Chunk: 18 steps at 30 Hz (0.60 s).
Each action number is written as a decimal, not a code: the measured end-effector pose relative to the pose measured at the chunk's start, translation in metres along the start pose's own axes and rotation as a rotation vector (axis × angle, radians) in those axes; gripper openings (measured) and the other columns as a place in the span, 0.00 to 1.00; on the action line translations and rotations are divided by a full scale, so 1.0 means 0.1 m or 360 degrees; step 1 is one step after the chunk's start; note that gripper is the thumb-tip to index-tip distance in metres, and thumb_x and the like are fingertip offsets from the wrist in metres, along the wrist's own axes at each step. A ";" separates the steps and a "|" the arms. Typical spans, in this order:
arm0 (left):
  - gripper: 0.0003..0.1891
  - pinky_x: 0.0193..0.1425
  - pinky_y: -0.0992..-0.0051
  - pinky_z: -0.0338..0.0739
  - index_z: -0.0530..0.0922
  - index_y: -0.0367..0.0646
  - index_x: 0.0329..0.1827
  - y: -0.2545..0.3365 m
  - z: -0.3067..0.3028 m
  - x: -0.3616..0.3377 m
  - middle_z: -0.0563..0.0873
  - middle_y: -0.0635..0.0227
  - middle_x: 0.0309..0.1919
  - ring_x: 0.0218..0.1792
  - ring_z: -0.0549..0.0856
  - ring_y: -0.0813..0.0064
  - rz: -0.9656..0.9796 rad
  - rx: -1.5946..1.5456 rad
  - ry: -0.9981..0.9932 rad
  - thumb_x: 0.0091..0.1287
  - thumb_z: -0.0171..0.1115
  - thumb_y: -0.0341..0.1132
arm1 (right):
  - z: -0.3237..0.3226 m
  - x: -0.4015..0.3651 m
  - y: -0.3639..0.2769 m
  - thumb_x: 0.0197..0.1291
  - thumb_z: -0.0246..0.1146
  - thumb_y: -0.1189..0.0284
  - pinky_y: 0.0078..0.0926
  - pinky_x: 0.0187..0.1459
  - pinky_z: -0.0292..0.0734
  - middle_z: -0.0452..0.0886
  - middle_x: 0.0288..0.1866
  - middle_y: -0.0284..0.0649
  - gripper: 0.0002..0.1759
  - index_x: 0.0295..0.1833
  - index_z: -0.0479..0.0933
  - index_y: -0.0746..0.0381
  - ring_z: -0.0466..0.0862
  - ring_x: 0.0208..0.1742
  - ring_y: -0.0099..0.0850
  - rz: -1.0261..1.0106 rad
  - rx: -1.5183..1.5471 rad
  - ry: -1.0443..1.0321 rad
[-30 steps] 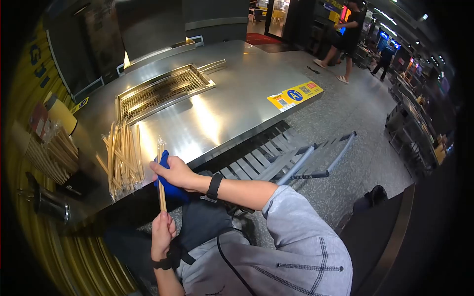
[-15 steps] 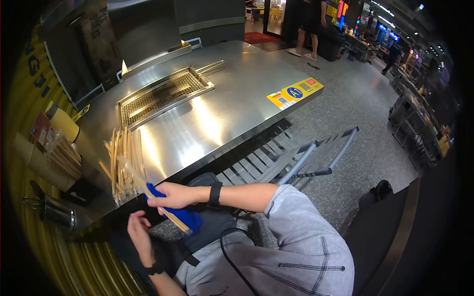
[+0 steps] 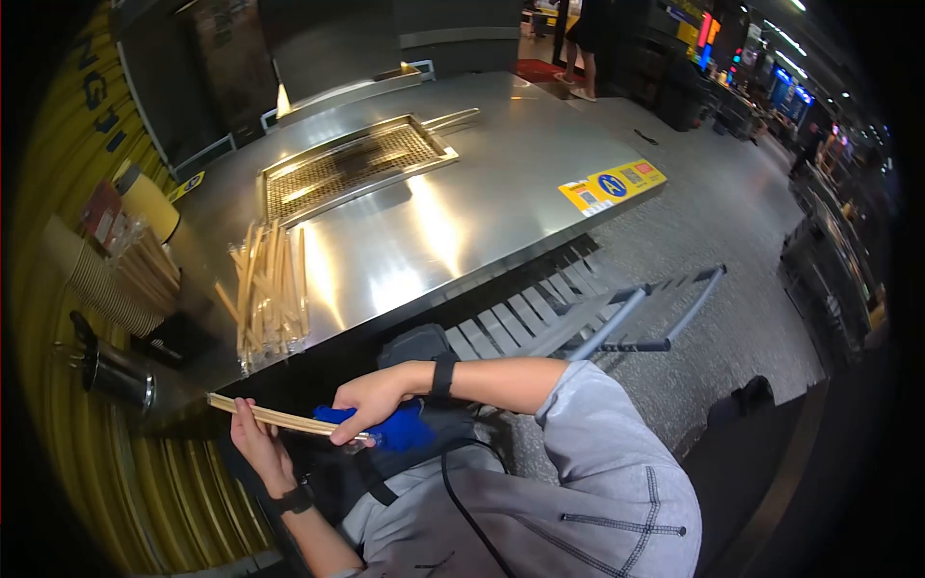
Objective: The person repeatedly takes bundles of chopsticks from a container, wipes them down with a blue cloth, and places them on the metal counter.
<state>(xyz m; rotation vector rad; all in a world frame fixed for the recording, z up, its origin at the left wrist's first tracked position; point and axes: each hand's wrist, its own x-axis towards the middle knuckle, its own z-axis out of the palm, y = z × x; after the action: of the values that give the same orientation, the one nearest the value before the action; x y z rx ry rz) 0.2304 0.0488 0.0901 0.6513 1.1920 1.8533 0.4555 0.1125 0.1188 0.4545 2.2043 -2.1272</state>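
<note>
A bundle of wrapped wooden chopsticks lies almost level between my hands, in front of the table edge. The fingers of my left hand are closed on its far left end. My right hand grips the other end and also has a blue cloth bunched under it. On the steel table, more wrapped chopsticks lie in a loose pile close to the near left corner.
A grill grate is set into the table. At the left stand a chopstick holder, stacked cups, a yellow container and a metal canister. A slatted chair stands beside the table. A person's legs show beyond.
My left hand has taken hold of the chopsticks' left end. The bundle has swung from steeply slanted to nearly level, and my right hand has moved slightly down. The camera view has shifted.
</note>
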 end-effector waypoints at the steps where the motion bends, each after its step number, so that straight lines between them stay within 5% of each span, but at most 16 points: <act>1: 0.12 0.18 0.84 0.52 0.73 0.47 0.34 0.01 -0.06 0.02 0.69 0.82 0.18 0.16 0.64 0.92 0.0012 -0.0007 0.0013 0.74 0.57 0.42 | -0.02 0.01 0.01 0.67 0.61 0.57 0.21 0.33 0.76 0.82 0.26 0.34 0.20 0.34 0.79 0.66 0.81 0.27 0.21 0.0026 0.0012 -0.0017; 3: 0.11 0.18 0.84 0.53 0.74 0.46 0.35 0.11 0.06 -0.04 0.69 0.82 0.18 0.16 0.64 0.92 0.0018 -0.0067 0.0258 0.74 0.57 0.42 | -0.02 -0.02 0.00 0.69 0.59 0.55 0.22 0.34 0.76 0.81 0.26 0.33 0.23 0.35 0.80 0.65 0.80 0.28 0.20 0.0054 -0.0031 -0.0008; 6: 0.11 0.18 0.85 0.54 0.74 0.46 0.35 0.10 -0.08 0.01 0.69 0.81 0.18 0.16 0.65 0.92 0.0027 -0.0131 0.0229 0.74 0.56 0.41 | -0.05 -0.02 -0.02 0.71 0.55 0.52 0.21 0.35 0.77 0.82 0.29 0.33 0.25 0.37 0.79 0.64 0.80 0.31 0.19 -0.0020 -0.0244 0.0433; 8: 0.10 0.18 0.87 0.55 0.74 0.45 0.36 0.10 -0.12 -0.04 0.70 0.81 0.19 0.17 0.66 0.93 0.0023 -0.0124 -0.0046 0.74 0.57 0.40 | -0.12 0.09 0.07 0.73 0.46 0.47 0.25 0.42 0.78 0.82 0.40 0.34 0.29 0.52 0.76 0.64 0.79 0.37 0.21 0.0084 0.0202 0.0692; 10: 0.10 0.21 0.87 0.58 0.76 0.43 0.38 0.07 -0.02 -0.11 0.73 0.80 0.21 0.18 0.67 0.93 0.0090 0.0184 -0.0065 0.74 0.57 0.39 | -0.17 0.16 0.15 0.74 0.41 0.44 0.23 0.44 0.76 0.82 0.43 0.37 0.33 0.52 0.75 0.64 0.78 0.39 0.22 -0.0156 0.0575 0.0919; 16: 0.09 0.27 0.86 0.64 0.78 0.39 0.42 -0.24 0.33 -0.33 0.76 0.78 0.25 0.24 0.71 0.91 0.0343 0.0501 -0.0364 0.75 0.55 0.36 | 0.04 0.15 0.01 0.76 0.36 0.46 0.22 0.56 0.71 0.80 0.51 0.33 0.34 0.59 0.75 0.63 0.77 0.51 0.20 -0.0414 0.0706 0.0870; 18: 0.09 0.29 0.86 0.66 0.78 0.39 0.41 -0.20 0.33 -0.37 0.77 0.77 0.26 0.26 0.72 0.90 0.0206 0.0426 -0.0366 0.75 0.55 0.35 | 0.04 0.15 0.06 0.76 0.44 0.51 0.22 0.55 0.73 0.81 0.50 0.34 0.28 0.57 0.77 0.63 0.77 0.50 0.19 -0.0354 0.0829 0.0694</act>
<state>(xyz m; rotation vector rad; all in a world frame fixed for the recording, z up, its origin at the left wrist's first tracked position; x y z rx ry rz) 0.2830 0.0376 0.0861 1.0829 1.2784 1.6815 0.4420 0.1116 0.1091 0.7948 1.9188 -2.9801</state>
